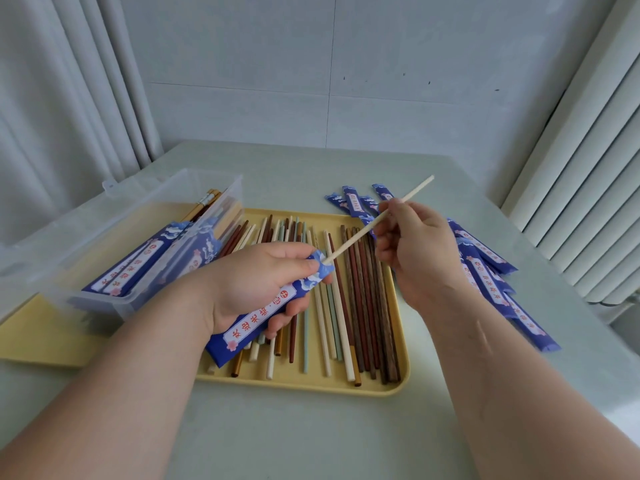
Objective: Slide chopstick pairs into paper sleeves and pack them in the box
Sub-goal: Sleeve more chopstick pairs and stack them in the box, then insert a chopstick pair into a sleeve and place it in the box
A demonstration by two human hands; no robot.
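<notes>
My left hand (256, 282) grips a blue paper sleeve (263, 313) with a white label, held slanted above the yellow tray (401, 375). My right hand (415, 251) pinches a cream chopstick (367, 226) whose lower tip sits in the sleeve's open mouth, while its upper end points up and to the right. Several loose chopsticks (349, 306) in cream, brown, red-brown and pale green lie side by side in the tray. A clear plastic box (114, 237) at the left holds filled blue sleeves (138, 268) and some wooden chopsticks.
A pile of blue sleeves (485, 268) lies on the table right of the tray, running from the far side to the near right. The box stands on a yellow sheet (45, 337). Curtains hang at left, and a white ribbed panel stands at right.
</notes>
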